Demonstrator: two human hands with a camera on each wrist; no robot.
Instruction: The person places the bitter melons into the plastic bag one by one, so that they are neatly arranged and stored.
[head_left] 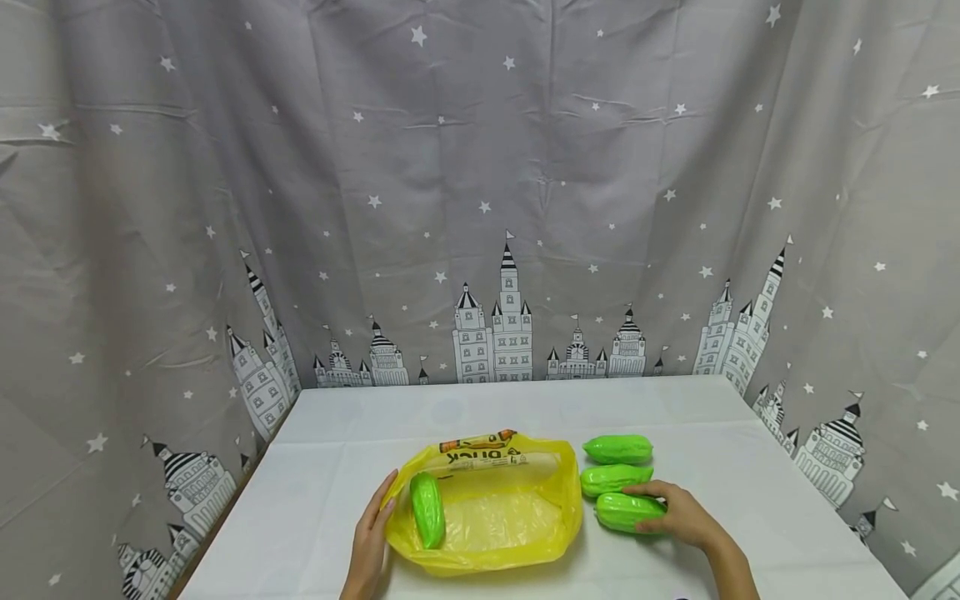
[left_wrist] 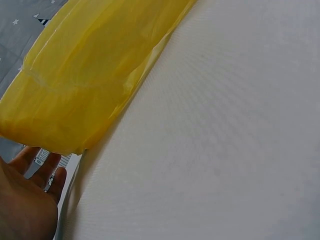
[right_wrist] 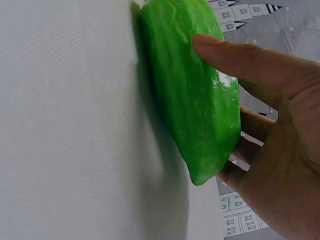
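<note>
A yellow plastic bag (head_left: 566, 500) lies on the white table with its mouth spread wide, and one bright green bitter melon (head_left: 427, 510) rests inside at the left. My left hand (head_left: 369, 533) touches the bag's left side, its fingers fairly straight against the plastic. In the left wrist view those fingers (left_wrist: 44, 170) reach up to the bag's edge. To the right of the bag, my right hand (head_left: 678, 512) grips the nearest bitter melon (right_wrist: 192, 95), thumb on one side and fingers on the other. Two more, a middle bitter melon (head_left: 611, 479) and a far bitter melon (head_left: 618, 449), lie beyond it.
White cloth covers the table (head_left: 337, 417). Behind it and along both sides hangs a grey curtain (head_left: 480, 167) printed with stars and castles. Dark lettering and a crayon picture (head_left: 477, 442) mark the bag's far rim.
</note>
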